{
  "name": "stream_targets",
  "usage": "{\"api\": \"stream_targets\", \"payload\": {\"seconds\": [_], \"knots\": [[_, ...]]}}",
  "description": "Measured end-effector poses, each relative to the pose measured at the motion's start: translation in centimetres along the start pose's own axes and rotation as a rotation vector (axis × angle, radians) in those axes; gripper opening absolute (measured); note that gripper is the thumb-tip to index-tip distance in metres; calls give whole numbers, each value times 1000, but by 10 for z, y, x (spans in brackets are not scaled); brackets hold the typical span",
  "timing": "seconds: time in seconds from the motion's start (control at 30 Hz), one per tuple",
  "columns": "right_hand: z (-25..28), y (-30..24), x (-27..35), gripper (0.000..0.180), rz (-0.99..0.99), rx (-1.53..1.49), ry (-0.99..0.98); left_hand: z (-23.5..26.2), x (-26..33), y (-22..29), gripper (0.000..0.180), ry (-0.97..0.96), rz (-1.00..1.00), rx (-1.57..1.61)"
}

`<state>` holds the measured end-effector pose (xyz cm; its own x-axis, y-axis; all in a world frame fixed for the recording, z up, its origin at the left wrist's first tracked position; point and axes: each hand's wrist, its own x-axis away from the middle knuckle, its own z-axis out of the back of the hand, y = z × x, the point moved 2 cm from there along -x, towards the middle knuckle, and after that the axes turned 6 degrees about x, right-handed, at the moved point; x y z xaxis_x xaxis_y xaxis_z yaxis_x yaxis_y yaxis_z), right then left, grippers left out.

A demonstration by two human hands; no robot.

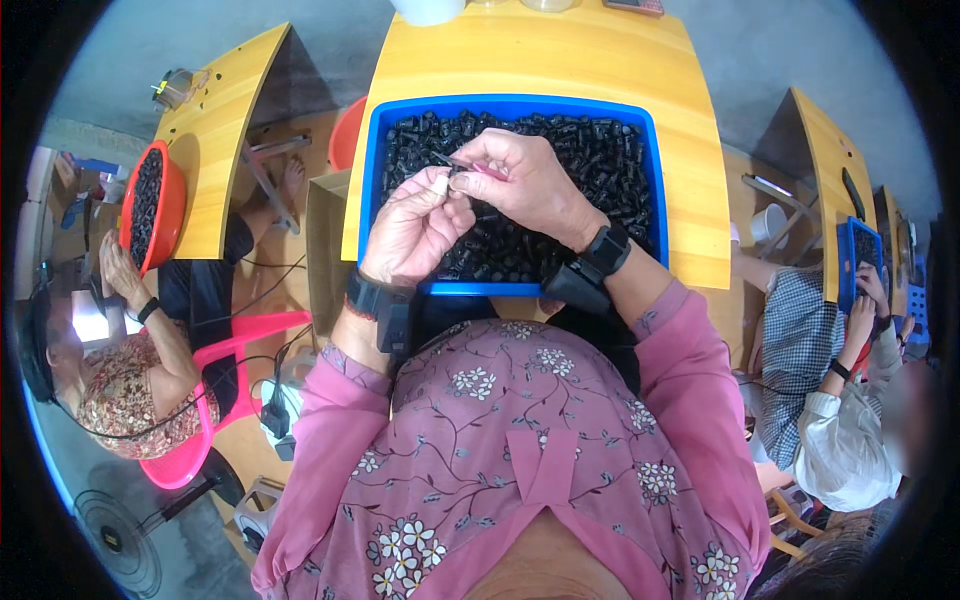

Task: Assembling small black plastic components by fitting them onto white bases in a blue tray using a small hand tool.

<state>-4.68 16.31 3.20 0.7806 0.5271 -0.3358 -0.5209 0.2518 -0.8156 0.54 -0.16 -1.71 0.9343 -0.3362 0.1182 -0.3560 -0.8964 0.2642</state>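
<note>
Both hands meet just above the blue tray (655,190), which sits on the yellow table (690,120) and is heaped with small black plastic parts (600,170). The left hand (415,225) pinches a small pale piece (437,184) between thumb and fingertips; the right hand (520,185) is clenched round a thin pink tool (487,171), with a small black part (452,166) at the point where the two hands touch. How that part is seated I cannot tell; it is too small.

The likeliest slip, as I judge it, is at that pinch; the parts are tiny and held by fingertips only, so a slight twist could flick one loose; over the tray it would vanish among identical pieces. The tray's near edge overhangs the table (520,290) toward the lap; a nudge from a wrist could tip it.
</note>
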Motion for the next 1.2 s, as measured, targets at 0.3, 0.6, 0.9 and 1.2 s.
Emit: {"api": "stream_targets", "payload": {"seconds": [0.3,0.6,0.9,1.2], "knots": [[-1,5,-3,16,-112,-275,4,-5,-4,2,7,-19,27,-149],[19,40,-7,18,-63,252,141,-19,24,23,23,-92,-251,-34],[1,45,-4,16,-59,563,-128,74,91,108,12,320,-756,-320],[-1,39,-9,18,-55,-35,-49,177,125,96,10,1188,-585,-203]]}}
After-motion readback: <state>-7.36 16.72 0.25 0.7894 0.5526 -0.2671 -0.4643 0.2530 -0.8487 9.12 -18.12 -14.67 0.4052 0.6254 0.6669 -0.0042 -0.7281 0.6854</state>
